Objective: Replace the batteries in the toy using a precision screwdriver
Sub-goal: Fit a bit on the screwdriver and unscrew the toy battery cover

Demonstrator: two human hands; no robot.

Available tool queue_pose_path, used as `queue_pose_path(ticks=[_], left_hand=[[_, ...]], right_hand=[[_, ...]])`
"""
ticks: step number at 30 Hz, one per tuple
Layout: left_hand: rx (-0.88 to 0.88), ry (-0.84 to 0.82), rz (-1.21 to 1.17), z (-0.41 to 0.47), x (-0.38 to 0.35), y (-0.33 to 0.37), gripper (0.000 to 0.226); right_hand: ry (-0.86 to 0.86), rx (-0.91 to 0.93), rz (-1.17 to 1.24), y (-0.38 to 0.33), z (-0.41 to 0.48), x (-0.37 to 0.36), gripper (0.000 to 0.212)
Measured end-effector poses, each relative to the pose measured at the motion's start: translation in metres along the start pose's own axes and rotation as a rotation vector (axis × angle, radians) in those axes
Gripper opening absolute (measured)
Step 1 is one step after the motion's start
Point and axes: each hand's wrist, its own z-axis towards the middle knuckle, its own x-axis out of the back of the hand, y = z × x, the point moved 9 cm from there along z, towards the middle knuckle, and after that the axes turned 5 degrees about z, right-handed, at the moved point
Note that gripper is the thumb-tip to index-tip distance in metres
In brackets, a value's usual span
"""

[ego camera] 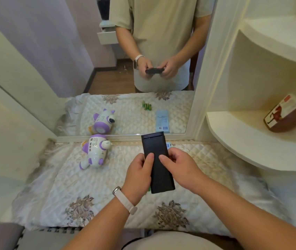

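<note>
A long black screwdriver case (157, 160) is held above the quilted table cover (57, 186). My left hand (140, 175) grips its left side with the thumb on top. My right hand (180, 170) holds its right side, thumb also pressed on the top face. The white and purple toy (95, 151) lies on its side at the back left, close to the mirror. A bit of green battery (149, 188) shows under the case by my left hand. A light blue package (169, 145) is mostly hidden behind the case.
A mirror (125, 69) stands along the back edge and reflects the toy, green batteries, the blue package and me. Curved cream shelves (243, 141) are on the right, with a brown jar (284, 114) on one. A cream wall panel is at the left.
</note>
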Motion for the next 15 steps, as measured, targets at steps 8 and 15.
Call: queue_pose_path(ticks=[8, 15], left_hand=[[-0.130, -0.014, -0.044, -0.021, -0.018, 0.026, 0.030], [-0.289, 0.091, -0.137, -0.002, -0.014, 0.090, 0.013]], right_hand=[[-0.159, 0.091, 0.049, -0.013, -0.007, 0.024, 0.012], [-0.134, 0.147, 0.107, -0.034, -0.006, 0.056, 0.016]])
